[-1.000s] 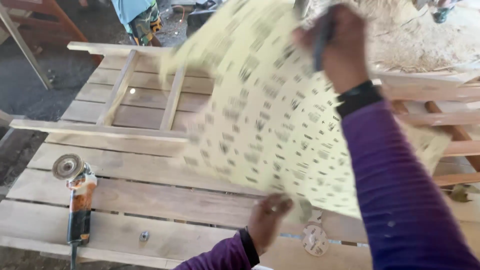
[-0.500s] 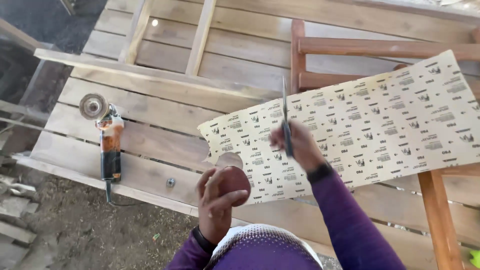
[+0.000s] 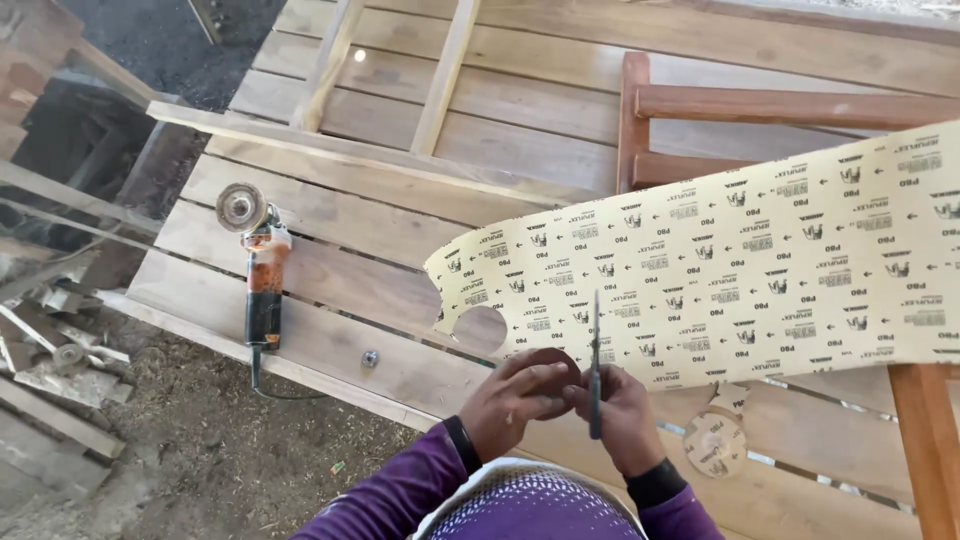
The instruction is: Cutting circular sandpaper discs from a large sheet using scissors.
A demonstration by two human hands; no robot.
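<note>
Head view, left hand (image 3: 520,400) holding disc (image 3: 548,365), right hand (image 3: 620,415) scissors (image 3: 596,365)

even, soft daylight; weak shadows, no harsh glare; slight motion softness overall; dim dark ground at upper left corner.

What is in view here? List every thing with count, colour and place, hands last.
sandpaper sheet: one, pale yellow backing, on the bench, round hole near its left end
sandpaper disc: one, tan, on the bench right of the hands
angle grinder: one, orange and black, left on the bench
nut: one, grey, near the front edge
plank bench: one, light wood
chair frame: one, reddish wood, behind the sheet
scissors: one, dark, in right hand
left hand: holds a brown disc
</note>
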